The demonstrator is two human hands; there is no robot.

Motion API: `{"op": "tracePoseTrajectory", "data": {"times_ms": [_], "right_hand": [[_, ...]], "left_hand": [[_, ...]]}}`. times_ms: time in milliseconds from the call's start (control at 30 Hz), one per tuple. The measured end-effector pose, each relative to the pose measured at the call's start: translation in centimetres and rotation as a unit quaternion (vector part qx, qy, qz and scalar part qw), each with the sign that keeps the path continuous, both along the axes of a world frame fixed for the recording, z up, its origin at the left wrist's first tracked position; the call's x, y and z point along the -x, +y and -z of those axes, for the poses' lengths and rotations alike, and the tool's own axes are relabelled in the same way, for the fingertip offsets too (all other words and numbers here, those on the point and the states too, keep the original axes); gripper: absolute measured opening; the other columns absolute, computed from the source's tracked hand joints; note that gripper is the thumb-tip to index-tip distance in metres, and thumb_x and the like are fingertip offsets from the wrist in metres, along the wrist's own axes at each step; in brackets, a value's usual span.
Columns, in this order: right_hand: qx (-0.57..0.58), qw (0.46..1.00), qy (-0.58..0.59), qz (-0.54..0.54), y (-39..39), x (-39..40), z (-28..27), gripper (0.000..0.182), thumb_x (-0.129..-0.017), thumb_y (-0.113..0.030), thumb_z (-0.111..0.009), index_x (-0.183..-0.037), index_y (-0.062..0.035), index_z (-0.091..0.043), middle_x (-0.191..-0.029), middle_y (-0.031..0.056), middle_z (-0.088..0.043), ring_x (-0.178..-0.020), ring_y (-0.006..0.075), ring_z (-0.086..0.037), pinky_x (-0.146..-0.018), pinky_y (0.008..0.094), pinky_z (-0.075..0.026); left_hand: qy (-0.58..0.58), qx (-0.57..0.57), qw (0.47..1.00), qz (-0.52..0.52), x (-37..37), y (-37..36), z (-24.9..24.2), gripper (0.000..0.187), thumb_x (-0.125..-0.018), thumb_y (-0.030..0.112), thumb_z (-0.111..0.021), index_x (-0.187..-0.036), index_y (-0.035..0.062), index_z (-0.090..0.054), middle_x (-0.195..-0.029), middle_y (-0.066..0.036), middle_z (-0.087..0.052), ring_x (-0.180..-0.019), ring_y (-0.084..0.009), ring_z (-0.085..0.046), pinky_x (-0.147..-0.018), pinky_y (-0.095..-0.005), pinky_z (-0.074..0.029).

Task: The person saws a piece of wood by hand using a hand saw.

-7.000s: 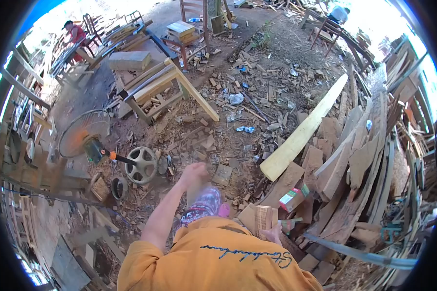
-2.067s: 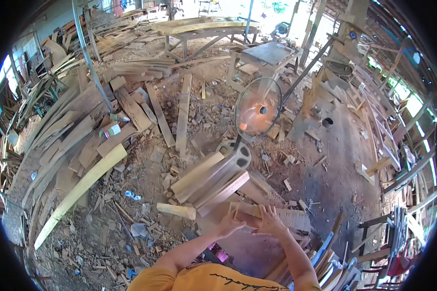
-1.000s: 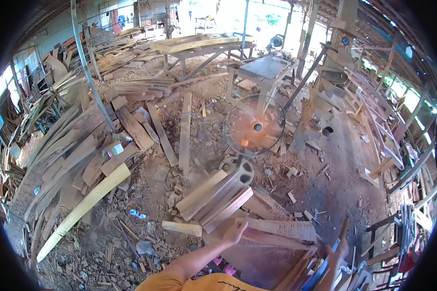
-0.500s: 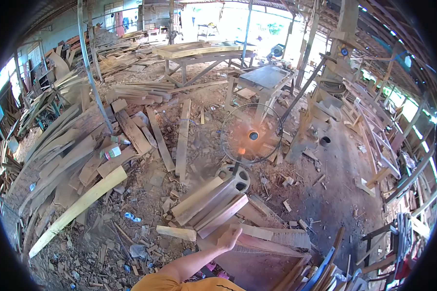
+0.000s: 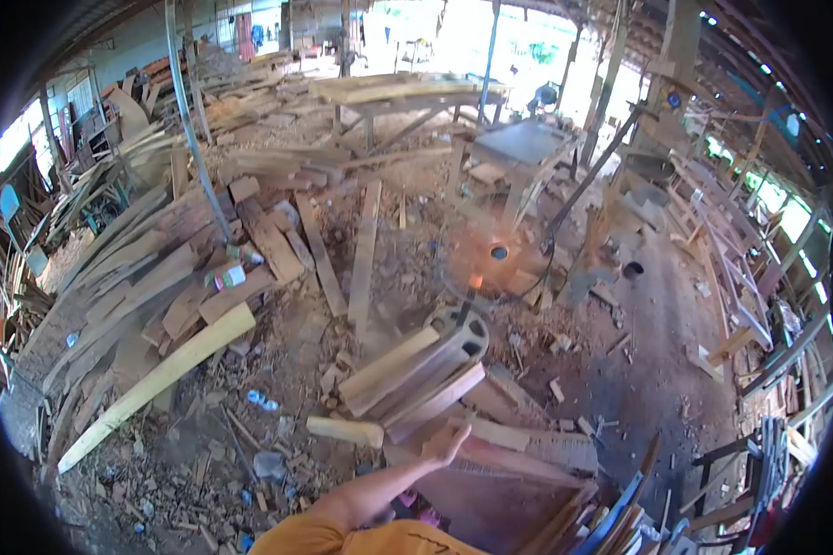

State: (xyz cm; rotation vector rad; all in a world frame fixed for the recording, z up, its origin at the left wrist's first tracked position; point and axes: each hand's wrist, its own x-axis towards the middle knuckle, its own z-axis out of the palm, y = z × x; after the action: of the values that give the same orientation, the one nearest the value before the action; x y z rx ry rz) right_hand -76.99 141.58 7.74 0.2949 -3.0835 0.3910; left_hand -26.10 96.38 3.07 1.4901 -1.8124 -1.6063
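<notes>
My left hand (image 5: 446, 443) reaches forward from the bottom of the view. Its fingers look curled over the near-left end of a reddish wooden plank (image 5: 518, 461). That plank lies on a brownish work surface (image 5: 477, 509), and a paler board (image 5: 500, 437) lies along its far side. Just beyond the hand, several lengths of timber (image 5: 435, 402) lie side by side, next to a grey spoked wheel (image 5: 463, 331). Farther on, a large round wheel (image 5: 498, 252) with a dark hub shows an orange, see-through blur. My right hand is out of view.
A short pale block (image 5: 344, 431) lies left of the timber. Stacked boards (image 5: 130, 296) and a long pale plank (image 5: 157, 388) fill the left. Wood scraps litter the ground. A bench (image 5: 523, 141) stands beyond the wheel, and a blue strip (image 5: 611, 518) sits among sticks at lower right.
The whole view has shifted, so most things appear slightly farther right. My left hand stays at the same end of the reddish plank. The large wheel's rim looks fainter and more blurred.
</notes>
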Motion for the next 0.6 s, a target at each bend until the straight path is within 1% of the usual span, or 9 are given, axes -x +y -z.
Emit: {"op": "tracePoseTrajectory", "data": {"times_ms": [67,200,300,333,400,433,500,533,600], "right_hand": [[-0.003,1.0,-0.005,-0.004,0.2,0.6,0.0,0.042,-0.076,-0.015,-0.074,-0.111,-0.0015,-0.057,-0.096,0.0147,-0.057,-0.092,0.0322,-0.054,-0.087,0.0438,-0.043],[-0.002,1.0,-0.013,0.003,0.3,0.5,1.1,0.039,-0.077,-0.015,-0.074,-0.109,-0.0016,-0.057,-0.094,0.0143,-0.057,-0.09,0.0316,-0.054,-0.086,0.0435,-0.043],[0.005,1.0,-0.01,-0.014,0.5,1.0,1.5,0.036,-0.078,-0.015,-0.073,-0.108,-0.0016,-0.058,-0.092,0.014,-0.056,-0.089,0.0312,-0.054,-0.086,0.0433,-0.043],[0.013,1.0,-0.009,-0.026,0.6,1.3,1.7,0.036,-0.078,-0.014,-0.073,-0.107,-0.0017,-0.058,-0.091,0.0139,-0.056,-0.089,0.0311,-0.054,-0.085,0.0432,-0.043],[0.034,0.997,0.004,-0.066,0.5,2.4,2.1,0.034,-0.078,-0.014,-0.073,-0.106,-0.0017,-0.058,-0.09,0.0138,-0.056,-0.088,0.0308,-0.054,-0.085,0.043,-0.043],[0.052,0.994,0.011,-0.1,0.1,3.4,2.5,0.033,-0.079,-0.014,-0.072,-0.106,-0.0017,-0.058,-0.089,0.0137,-0.056,-0.087,0.0307,-0.054,-0.084,0.0429,-0.043],[0.107,0.975,0.053,-0.188,-3.3,6.2,2.9,0.032,-0.079,-0.014,-0.072,-0.105,-0.0018,-0.058,-0.088,0.0135,-0.056,-0.086,0.0304,-0.053,-0.084,0.0428,-0.043],[0.133,0.962,0.085,-0.224,-5.6,7.2,2.4,0.031,-0.079,-0.014,-0.072,-0.104,-0.0018,-0.058,-0.088,0.0134,-0.056,-0.086,0.0303,-0.053,-0.084,0.0427,-0.043],[0.184,0.929,0.156,-0.279,-12.8,4.6,-2.4,0.017,-0.082,-0.011,-0.069,-0.095,-0.0013,-0.062,-0.079,0.0129,-0.059,-0.079,0.0255,-0.058,-0.077,0.0395,-0.046]], "left_hand": [[0.006,0.016,1.0,-0.009,0.0,0.4,-0.7,0.078,-0.095,0.069,-0.031,-0.128,0.0024,-0.055,-0.12,-0.021,-0.065,-0.117,-0.037,-0.059,-0.099,-0.0418,-0.043],[0.028,0.036,0.998,-0.043,0.3,0.8,-0.8,0.075,-0.096,0.065,-0.037,-0.122,-0.0011,-0.06,-0.12,-0.021,-0.065,-0.117,-0.0341,-0.06,-0.1,-0.0417,-0.043],[0.027,0.027,0.998,-0.043,0.4,0.9,-1.3,0.075,-0.096,0.064,-0.037,-0.123,-0.0019,-0.059,-0.12,-0.022,-0.064,-0.116,-0.0348,-0.06,-0.1,-0.0413,-0.043],[0.027,0.024,0.998,-0.043,0.5,0.5,-0.2,0.075,-0.096,0.064,-0.037,-0.123,-0.0019,-0.059,-0.12,-0.022,-0.064,-0.116,-0.0348,-0.06,-0.1,-0.0413,-0.043],[0.034,0.069,0.997,-0.024,0.9,0.1,3.0,0.075,-0.096,0.065,-0.036,-0.123,-0.0016,-0.059,-0.121,-0.022,-0.064,-0.117,-0.0359,-0.059,-0.101,-0.0406,-0.042],[-0.01,0.028,1.0,0.002,0.2,0.6,-1.5,0.075,-0.097,0.064,-0.033,-0.126,-0.0013,-0.057,-0.123,-0.023,-0.063,-0.118,-0.036,-0.058,-0.101,-0.0402,-0.042],[-0.016,0.049,0.999,0.017,-0.2,0.7,-2.7,0.074,-0.099,0.062,-0.03,-0.125,-0.0011,-0.058,-0.125,-0.022,-0.062,-0.117,-0.0354,-0.059,-0.1,-0.0404,-0.042],[-0.014,0.055,0.998,0.015,-0.2,0.6,-1.5,0.074,-0.099,0.062,-0.03,-0.125,-0.0011,-0.058,-0.125,-0.022,-0.062,-0.117,-0.0354,-0.059,-0.1,-0.0404,-0.042],[-0.007,0.093,0.995,0.044,-0.1,-0.3,1.2,0.072,-0.101,0.06,-0.029,-0.124,-0.0012,-0.059,-0.126,-0.023,-0.062,-0.118,-0.0343,-0.058,-0.101,-0.0403,-0.041]]}}
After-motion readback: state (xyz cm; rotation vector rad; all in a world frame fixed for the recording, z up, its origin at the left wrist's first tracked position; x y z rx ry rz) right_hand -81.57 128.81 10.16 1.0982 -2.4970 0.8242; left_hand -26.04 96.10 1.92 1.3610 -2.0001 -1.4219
